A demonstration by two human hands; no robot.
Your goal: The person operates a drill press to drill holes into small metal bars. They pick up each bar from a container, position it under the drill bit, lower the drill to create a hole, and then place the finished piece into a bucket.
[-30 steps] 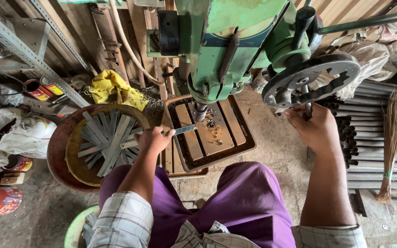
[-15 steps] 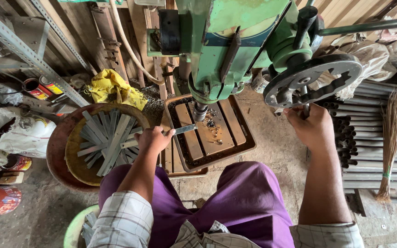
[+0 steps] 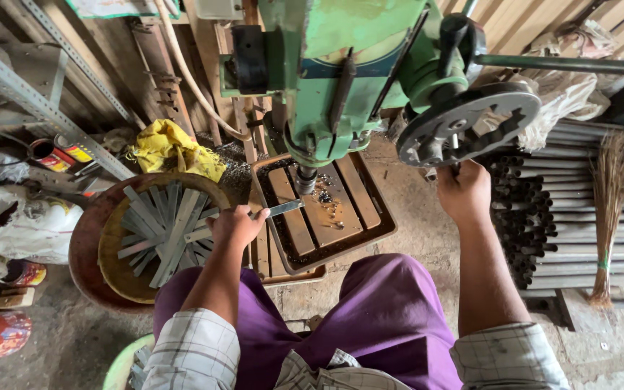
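Two hands working: left hand [image 3: 236, 225] gripping flat metal strip [image 3: 283, 209], holding its end under drill bit [image 3: 305, 180] on slotted table [image 3: 326, 217]. Right hand [image 3: 464, 191] closed on feed handle [image 3: 455, 165]. Judging: pressing strip flat, feeding gently, keeping fingers off bit.

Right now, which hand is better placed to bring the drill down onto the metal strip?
The right hand: it already grips the feed wheel, while the left hand holds the metal strip.

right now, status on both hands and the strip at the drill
Left hand shut on flat metal strip, its end under drill chuck. Right hand shut on feed handle below handwheel. Metal chips on table.
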